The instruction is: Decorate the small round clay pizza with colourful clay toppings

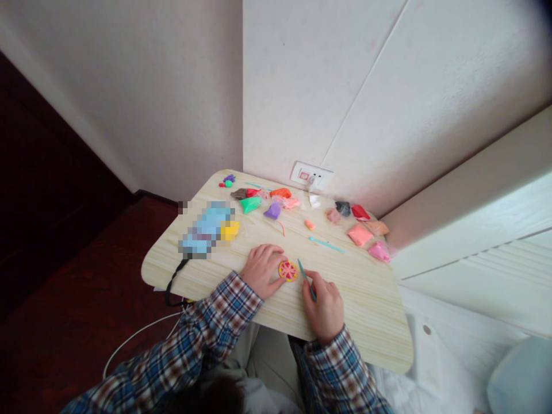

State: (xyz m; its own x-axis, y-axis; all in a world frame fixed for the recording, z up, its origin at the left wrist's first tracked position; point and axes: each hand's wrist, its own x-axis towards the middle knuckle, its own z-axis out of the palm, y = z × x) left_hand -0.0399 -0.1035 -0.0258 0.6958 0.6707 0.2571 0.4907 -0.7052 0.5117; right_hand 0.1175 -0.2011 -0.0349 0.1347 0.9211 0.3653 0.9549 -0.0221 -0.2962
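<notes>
A small round clay disc [287, 271] with a yellow rim and a pink and red pattern lies on the table near its front edge. My left hand [263, 269] curls around the disc's left side, thumb and fingers gripping its edge. In my right hand [324, 305] is a teal clay knife [302, 269], pinched between thumb and fingers. The knife's tip points up and away, just right of the disc and apart from it. Beyond my hands lie a pink-orange clay lump [309, 225] and a thin orange clay strip [282, 228].
Another blue clay tool [326, 244] lies right of centre. Bagged clay in several colours, such as a green packet [250, 204] and a salmon packet [360, 234], lines the back and right. A pixelated blue object [209, 229] lies left. The wall has a socket [311, 174].
</notes>
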